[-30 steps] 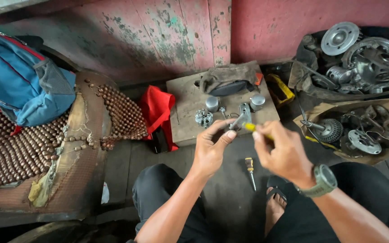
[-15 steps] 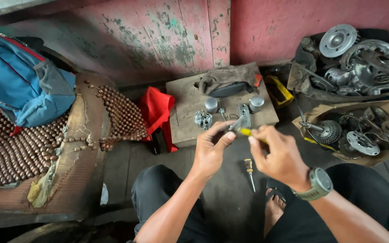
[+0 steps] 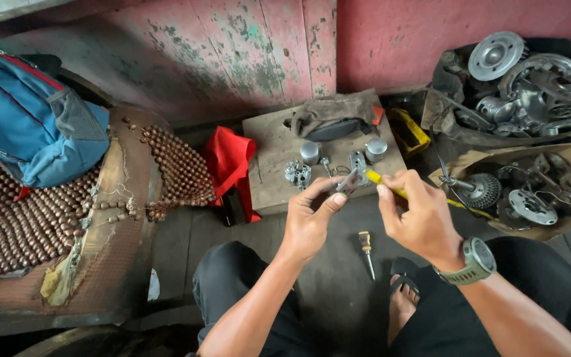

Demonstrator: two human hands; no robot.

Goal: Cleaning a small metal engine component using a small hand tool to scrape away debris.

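Sitting on dark floor (image 3: 338, 291) by pink wall (image 3: 431, 33); L hand (image 3: 308, 221) fingers pinch metal part (image 3: 350, 178), R hand (image 3: 421, 218) grips screwdriver (image 3: 381, 182).

Both forearms bare, angled up from the bottom edge and converging at centre. Left hand (image 3: 312, 218) raised with palm turned inward, thumb and forefinger pinched tight, thumbnail facing up, other fingers curled beneath. Right hand (image 3: 418, 215) just beside it, back to the camera, knuckles up, fingers wrapped closed and thumb pressed forward toward the left fingertips. Wrist bent slightly, banded by a grey-green watch (image 3: 474, 261). Hands nearly touching at the fingertips. Seated low, knees in dark trousers spread, one bare foot (image 3: 401, 304) between.
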